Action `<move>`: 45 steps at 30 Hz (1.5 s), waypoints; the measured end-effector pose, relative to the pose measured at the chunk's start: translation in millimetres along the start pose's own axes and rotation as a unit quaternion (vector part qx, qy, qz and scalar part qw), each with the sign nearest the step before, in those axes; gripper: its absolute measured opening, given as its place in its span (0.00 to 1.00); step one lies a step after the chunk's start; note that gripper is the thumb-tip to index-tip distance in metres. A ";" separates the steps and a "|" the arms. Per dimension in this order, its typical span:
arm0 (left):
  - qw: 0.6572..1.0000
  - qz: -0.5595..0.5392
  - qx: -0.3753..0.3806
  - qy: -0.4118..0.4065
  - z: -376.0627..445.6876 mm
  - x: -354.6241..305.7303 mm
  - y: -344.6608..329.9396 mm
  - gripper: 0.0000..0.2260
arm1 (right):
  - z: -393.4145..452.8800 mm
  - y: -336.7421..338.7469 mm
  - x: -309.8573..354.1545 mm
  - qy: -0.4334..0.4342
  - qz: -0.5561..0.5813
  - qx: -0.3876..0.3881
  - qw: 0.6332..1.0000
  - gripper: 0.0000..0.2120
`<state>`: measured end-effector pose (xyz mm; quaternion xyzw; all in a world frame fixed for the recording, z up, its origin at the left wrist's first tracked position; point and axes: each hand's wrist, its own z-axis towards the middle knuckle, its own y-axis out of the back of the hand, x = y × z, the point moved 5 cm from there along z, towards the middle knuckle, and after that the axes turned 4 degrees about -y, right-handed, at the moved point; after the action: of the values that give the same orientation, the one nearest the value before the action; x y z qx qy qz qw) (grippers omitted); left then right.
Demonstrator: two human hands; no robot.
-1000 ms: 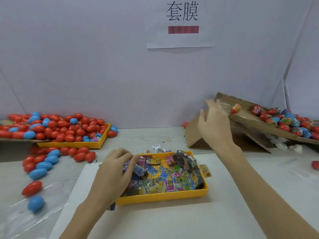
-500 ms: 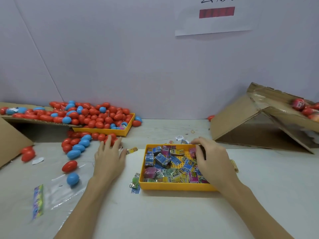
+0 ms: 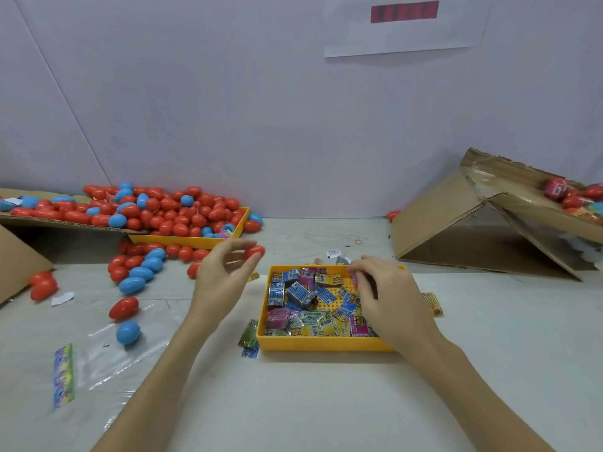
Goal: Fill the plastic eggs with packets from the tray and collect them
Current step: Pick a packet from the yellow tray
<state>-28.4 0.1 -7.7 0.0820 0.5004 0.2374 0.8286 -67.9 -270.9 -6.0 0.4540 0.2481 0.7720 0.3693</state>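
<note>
Now the left hand (image 3: 225,282) hovers above the worktop (image 3: 326,402), its fingers (image 3: 241,252) pinching a red egg (image 3: 254,252) left of the tray (image 3: 326,343). Right hand (image 3: 388,298) reaches into the tray, fingers curled among the packets (image 3: 306,298); whether they grip one I cannot tell. More eggs (image 3: 156,213) lie heaped at far left.
</note>
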 end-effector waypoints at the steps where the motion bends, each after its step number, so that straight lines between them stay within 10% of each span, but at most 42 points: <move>1: 0.995 -0.096 0.023 0.017 -2.6 -9.1 -8.3 0.11 | -0.3 -0.7 0.6 0.005 -0.001 0.006 1.000 0.10; 8: 0.959 -0.224 0.148 -0.087 -28.4 -54.9 -51.6 0.15 | -3.1 5.1 17.6 -0.009 0.200 0.028 0.979 0.13; 15: 0.973 -0.099 0.102 -0.184 -38.0 -72.5 -53.8 0.18 | -5.3 -8.1 19.8 -0.152 0.546 0.148 0.810 0.12; 22: 0.973 -0.067 0.069 -0.210 -46.3 -79.5 -59.6 0.16 | -5.9 -12.0 18.0 -0.152 0.506 0.124 0.840 0.18; 34: 0.975 -0.171 0.117 -0.079 -46.2 -77.1 -64.1 0.14 | -5.1 -16.2 18.3 -0.188 0.609 0.140 0.758 0.15; 39: 0.972 -0.203 0.114 -0.034 -44.0 -75.3 -61.4 0.12 | -6.1 -15.9 16.8 -0.171 0.561 0.142 0.797 0.14; 45: 0.944 -0.309 0.079 0.079 -39.3 -63.8 -56.3 0.13 | -2.1 0.6 6.8 -0.041 0.179 0.019 0.983 0.05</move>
<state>-69.7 -83.3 2.6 -0.0307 0.5825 -0.0653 0.8096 -72.2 -266.0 -3.1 0.5297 0.1617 0.8014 0.2260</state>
